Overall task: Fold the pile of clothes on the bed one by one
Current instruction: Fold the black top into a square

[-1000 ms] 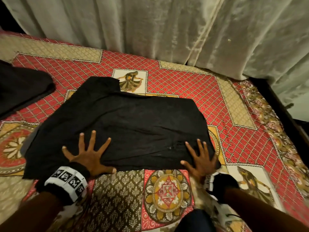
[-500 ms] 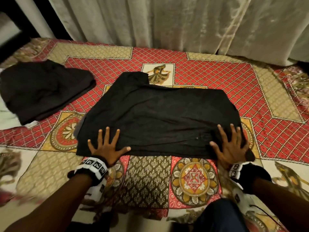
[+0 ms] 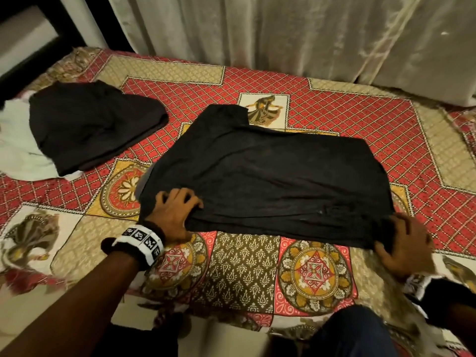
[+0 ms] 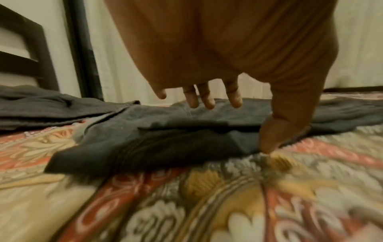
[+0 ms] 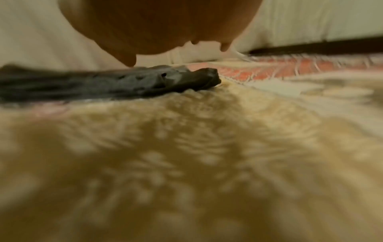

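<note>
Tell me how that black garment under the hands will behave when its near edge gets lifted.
The black garment will probably go limp and sag between the left hand and right hand, since it lies flat with soft wrinkles. It looks thin, so likely light. Its stacked layers may slip apart unless each grip catches them all.

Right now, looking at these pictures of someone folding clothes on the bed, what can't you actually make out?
- Right hand: head view, fingertips hidden under the black garment; right wrist view too blurred to settle its grip.
- The garment's type: partly folded, so not clear.
- Dark pile at the left: item count hidden by overlap.
- Pale cloth: cut off by the left edge.
- Bedspread: smeared in the right wrist view.
</note>
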